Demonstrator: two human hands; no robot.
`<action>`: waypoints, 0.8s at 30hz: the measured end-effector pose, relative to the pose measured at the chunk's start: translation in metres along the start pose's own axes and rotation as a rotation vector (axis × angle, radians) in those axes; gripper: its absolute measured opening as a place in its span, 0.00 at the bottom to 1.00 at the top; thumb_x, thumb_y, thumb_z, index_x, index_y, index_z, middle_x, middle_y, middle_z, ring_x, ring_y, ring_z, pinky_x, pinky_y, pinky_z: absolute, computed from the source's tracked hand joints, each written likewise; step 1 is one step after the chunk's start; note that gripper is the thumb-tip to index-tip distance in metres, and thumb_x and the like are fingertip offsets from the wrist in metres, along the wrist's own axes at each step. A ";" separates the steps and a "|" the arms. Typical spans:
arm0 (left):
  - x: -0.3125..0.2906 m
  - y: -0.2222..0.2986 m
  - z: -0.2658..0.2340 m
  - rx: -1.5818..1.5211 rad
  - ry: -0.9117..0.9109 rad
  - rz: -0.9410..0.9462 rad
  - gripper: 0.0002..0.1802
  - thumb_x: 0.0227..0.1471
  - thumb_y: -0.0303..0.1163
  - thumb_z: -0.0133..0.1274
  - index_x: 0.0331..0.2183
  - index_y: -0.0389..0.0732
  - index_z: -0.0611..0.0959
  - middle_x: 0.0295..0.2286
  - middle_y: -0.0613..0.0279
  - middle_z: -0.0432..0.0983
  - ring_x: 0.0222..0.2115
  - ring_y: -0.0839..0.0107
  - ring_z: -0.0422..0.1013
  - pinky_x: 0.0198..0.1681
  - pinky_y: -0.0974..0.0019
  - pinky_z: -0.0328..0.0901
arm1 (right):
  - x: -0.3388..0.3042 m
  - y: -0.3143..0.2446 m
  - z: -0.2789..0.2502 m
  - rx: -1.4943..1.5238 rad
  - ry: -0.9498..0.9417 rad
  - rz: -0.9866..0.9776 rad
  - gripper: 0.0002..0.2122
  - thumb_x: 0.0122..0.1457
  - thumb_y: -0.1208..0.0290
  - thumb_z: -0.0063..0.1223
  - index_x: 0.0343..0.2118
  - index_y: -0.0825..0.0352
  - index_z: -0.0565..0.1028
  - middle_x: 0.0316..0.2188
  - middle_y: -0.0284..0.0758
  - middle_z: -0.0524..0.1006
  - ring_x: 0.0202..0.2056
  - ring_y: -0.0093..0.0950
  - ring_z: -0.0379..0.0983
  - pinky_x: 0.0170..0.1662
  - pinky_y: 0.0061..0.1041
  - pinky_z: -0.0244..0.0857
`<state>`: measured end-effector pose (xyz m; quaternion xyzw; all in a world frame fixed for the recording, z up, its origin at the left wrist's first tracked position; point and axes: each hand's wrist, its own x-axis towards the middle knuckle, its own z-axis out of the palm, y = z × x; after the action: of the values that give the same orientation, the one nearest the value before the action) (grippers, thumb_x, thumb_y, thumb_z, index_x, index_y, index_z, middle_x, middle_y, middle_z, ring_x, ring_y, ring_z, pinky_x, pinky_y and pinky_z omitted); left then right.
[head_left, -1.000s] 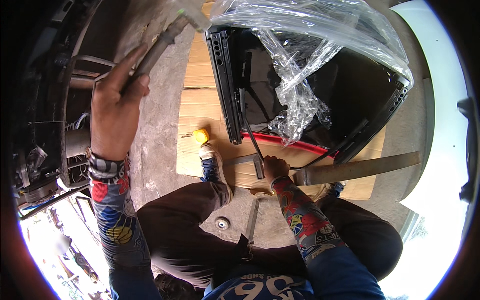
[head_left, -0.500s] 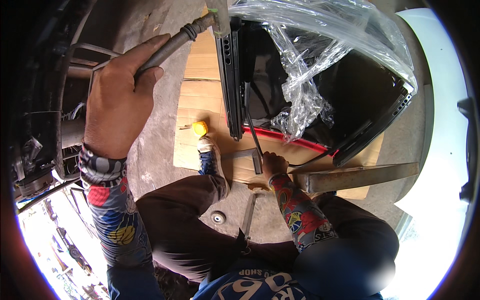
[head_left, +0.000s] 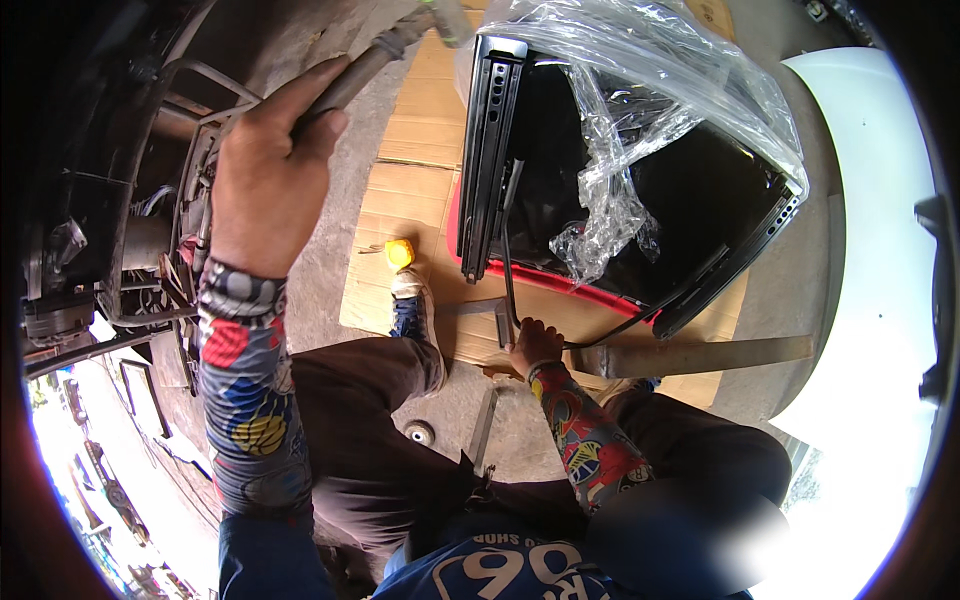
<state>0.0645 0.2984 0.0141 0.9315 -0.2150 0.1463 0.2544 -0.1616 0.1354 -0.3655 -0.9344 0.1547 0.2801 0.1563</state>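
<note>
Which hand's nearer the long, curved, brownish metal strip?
Right. The right hand is close beside the metal strip's left end. The left hand is well away, up and to the left in view, gripping a grey cylindrical tool handle.

Cardboard [head_left: 405, 205] left of the panel [head_left: 695, 195] leaves passage; clear plastic [head_left: 660, 55] blocks the far end

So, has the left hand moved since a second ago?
Yes, rightward in view: the left hand now shows closer to the yellow tape measure on the cardboard.
</note>
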 end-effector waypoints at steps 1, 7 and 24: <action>-0.001 0.005 0.005 0.017 0.008 0.003 0.20 0.53 0.28 0.56 0.49 0.45 0.81 0.37 0.49 0.81 0.36 0.57 0.78 0.41 0.62 0.69 | 0.000 0.000 0.001 -0.016 0.006 -0.002 0.23 0.51 0.52 0.61 0.46 0.61 0.71 0.43 0.37 0.75 0.47 0.41 0.72 0.48 0.50 0.62; 0.025 0.034 0.016 0.259 -0.081 0.024 0.18 0.54 0.33 0.54 0.47 0.54 0.82 0.37 0.48 0.79 0.40 0.48 0.75 0.44 0.54 0.70 | 0.003 0.000 -0.003 -0.050 -0.050 0.019 0.20 0.52 0.57 0.59 0.46 0.60 0.71 0.43 0.36 0.75 0.47 0.40 0.72 0.48 0.49 0.62; 0.005 0.012 0.004 -0.074 -0.220 -0.156 0.22 0.54 0.28 0.52 0.51 0.38 0.77 0.26 0.62 0.74 0.23 0.74 0.69 0.30 0.67 0.66 | 0.008 0.016 -0.014 0.043 -0.151 -0.003 0.22 0.55 0.60 0.50 0.51 0.64 0.68 0.49 0.43 0.73 0.52 0.44 0.70 0.52 0.49 0.62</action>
<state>0.0640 0.2858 0.0178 0.9458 -0.1736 0.0150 0.2741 -0.1551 0.1142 -0.3622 -0.9074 0.1469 0.3462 0.1879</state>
